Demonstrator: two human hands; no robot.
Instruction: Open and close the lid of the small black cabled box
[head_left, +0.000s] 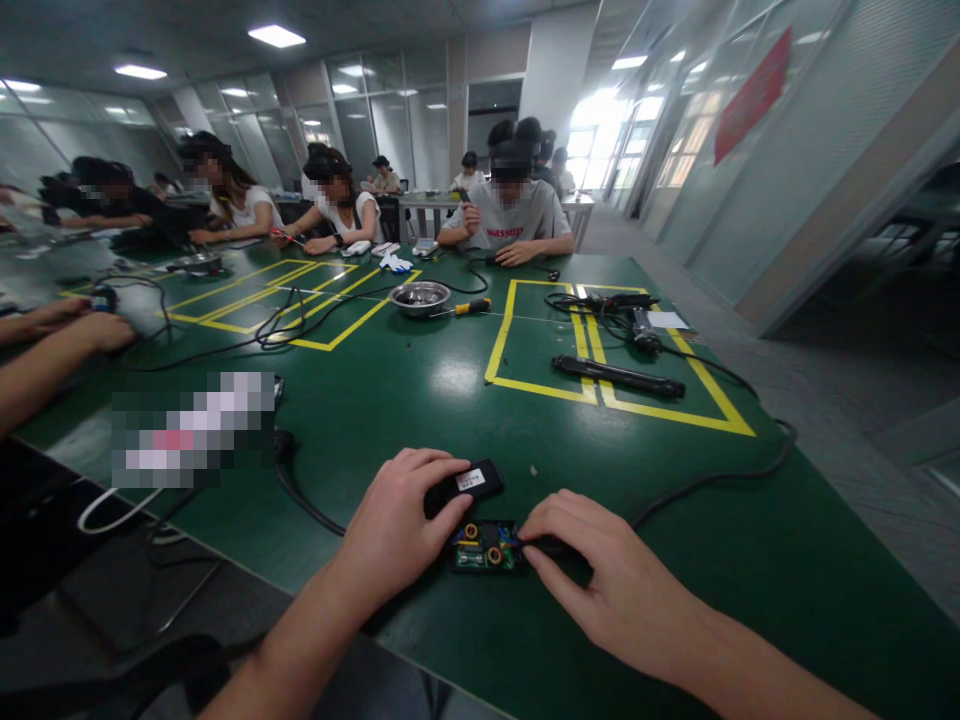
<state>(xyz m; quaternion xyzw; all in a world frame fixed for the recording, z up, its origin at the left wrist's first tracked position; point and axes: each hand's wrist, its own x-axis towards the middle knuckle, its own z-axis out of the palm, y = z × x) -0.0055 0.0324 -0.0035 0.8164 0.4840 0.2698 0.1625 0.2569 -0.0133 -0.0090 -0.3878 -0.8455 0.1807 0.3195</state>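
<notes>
1. Board (480,550), green with two copper rings, lay bare in its black case (487,570) on the table (375,400), close to the near edge and between the person's hands.
2. The left hand (405,515) had its grip closed on a black lid (489,478) with a white label (471,480). It held the lid just beyond the case, and its thumb came down near the case's left end.
3. The right hand (592,560) had thumb and forefinger pinched at the case's right end; its grip was on a dark cord (556,548) there.
4. To the left, a plug (283,445) trailed a black lead towards the left wrist. Beside it was a long pale thing (199,430), too blurred to name.
5. Farther out, a black rod (619,377) lay across yellow tape (501,332), with a tangle of cable (619,318) behind it.
6. Near the middle, a metal bowl (421,311) stood with a screwdriver (472,306) close by and a glove (396,263) beyond.
7. At the left edge, another person's hands (109,333) rested at the table; across it sat a co-worker (517,225) in a pale shirt, one hand raised.
</notes>
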